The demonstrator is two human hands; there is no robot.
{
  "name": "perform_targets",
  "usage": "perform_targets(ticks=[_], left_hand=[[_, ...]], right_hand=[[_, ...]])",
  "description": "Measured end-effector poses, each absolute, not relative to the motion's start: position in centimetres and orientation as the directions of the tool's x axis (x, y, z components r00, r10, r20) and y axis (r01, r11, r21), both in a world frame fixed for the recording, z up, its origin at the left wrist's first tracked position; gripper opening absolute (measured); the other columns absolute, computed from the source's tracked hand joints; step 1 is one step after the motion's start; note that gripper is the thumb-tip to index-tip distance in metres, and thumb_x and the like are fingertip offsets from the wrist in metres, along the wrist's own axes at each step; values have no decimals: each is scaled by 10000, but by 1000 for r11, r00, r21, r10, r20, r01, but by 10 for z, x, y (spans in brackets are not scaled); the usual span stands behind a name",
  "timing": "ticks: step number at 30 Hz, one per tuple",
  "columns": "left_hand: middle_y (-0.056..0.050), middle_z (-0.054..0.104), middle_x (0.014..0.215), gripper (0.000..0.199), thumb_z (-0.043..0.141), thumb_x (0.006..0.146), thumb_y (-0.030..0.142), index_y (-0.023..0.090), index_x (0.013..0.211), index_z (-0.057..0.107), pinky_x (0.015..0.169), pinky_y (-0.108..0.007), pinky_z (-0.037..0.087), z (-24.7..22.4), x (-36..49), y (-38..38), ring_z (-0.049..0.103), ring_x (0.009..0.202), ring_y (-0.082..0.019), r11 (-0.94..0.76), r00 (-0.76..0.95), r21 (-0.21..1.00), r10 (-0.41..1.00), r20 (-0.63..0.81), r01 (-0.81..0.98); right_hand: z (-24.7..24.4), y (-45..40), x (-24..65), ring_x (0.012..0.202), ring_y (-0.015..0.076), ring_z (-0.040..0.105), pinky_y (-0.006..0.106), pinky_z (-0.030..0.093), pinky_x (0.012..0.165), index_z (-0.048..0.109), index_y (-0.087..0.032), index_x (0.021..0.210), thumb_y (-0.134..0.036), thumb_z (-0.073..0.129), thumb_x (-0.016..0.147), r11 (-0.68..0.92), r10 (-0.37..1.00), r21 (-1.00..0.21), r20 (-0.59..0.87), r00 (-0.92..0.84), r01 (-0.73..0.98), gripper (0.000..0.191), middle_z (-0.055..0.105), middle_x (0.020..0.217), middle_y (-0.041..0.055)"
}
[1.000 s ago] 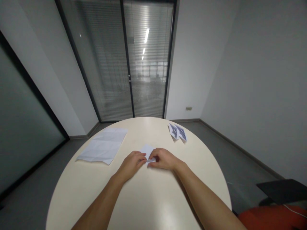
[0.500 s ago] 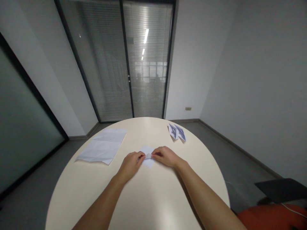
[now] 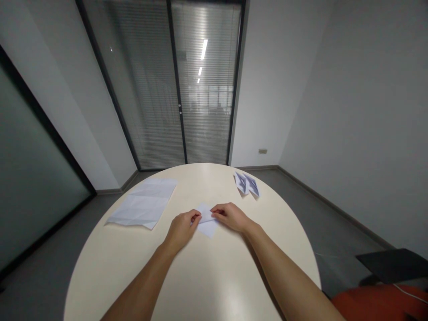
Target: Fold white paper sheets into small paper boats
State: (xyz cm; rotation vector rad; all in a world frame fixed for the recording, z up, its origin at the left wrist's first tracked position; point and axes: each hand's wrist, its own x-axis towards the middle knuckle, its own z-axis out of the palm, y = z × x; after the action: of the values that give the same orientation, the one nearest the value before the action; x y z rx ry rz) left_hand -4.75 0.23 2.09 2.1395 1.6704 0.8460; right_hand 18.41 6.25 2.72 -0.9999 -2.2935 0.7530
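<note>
A small white piece of folded paper lies on the table between my hands, with a crease or folded edge running across its middle. On its left edge, my left hand pinches the paper between thumb and fingers. My right hand grips the opposite edge in a similar pinch. The fingertips of both hands cover the paper's side corners.
The round cream table has a large creased white sheet at its left. Two folded paper pieces stand near the back right edge. A black and red chair is beyond the table at lower right.
The crease across the paper has opened up, and its lower part shows larger now. Both hands have shifted only slightly and still pinch the sides.
</note>
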Motion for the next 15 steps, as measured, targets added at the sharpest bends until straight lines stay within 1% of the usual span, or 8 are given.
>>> perform_targets(ticks=[5,11,15], left_hand=[[-48,786,1005,182,562,970,281,220,1063,705,790,-275,499,18,-48,4,727,906,-195,-264,128,530,952,279,806],[-32,791,949,159,571,972,266,221,1042,707,755,-255,483,17,-49,6,730,867,-182,-229,93,595,963,251,770],[-32,791,929,152,579,974,260,214,1027,714,730,-248,461,14,-47,8,725,850,-178,-171,36,601,972,231,781]], right_hand=[[28,62,183,889,206,698,294,495,799,766,-199,1109,-301,580,964,578,778,-651,259,-573,491,257,785,1042,71],[22,67,180,1093,248,701,355,513,961,757,-210,1205,-272,543,967,596,751,-690,298,-589,411,326,751,1230,83],[16,72,179,1151,261,693,378,504,1015,748,-208,1238,-264,542,958,592,756,-698,309,-577,403,352,732,1270,81]])
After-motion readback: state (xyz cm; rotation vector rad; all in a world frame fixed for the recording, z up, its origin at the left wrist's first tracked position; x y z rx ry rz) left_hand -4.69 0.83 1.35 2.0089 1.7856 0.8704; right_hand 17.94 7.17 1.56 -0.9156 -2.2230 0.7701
